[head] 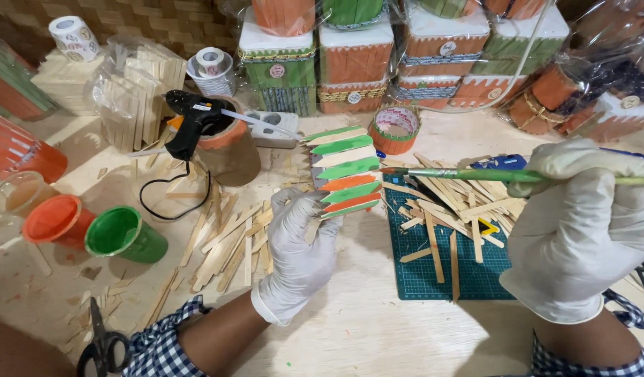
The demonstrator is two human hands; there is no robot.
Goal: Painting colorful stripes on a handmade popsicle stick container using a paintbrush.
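I held the stick panel (343,171) up over the table (364,328) in my left hand (299,255), fingers (304,209) closed around its lower edge, painted sticks fanned above them. My right hand (580,230) gripped the green-handled brush (503,175), bristles just beside the panel's right edge. Steady, light strokes along one stick seemed best, keeping paint off neighbouring colours.

white gloves (301,258), green brush handle (475,174), orange, green and plain stick panel (346,174), blue checked sleeves (161,345), teal mat (433,272)
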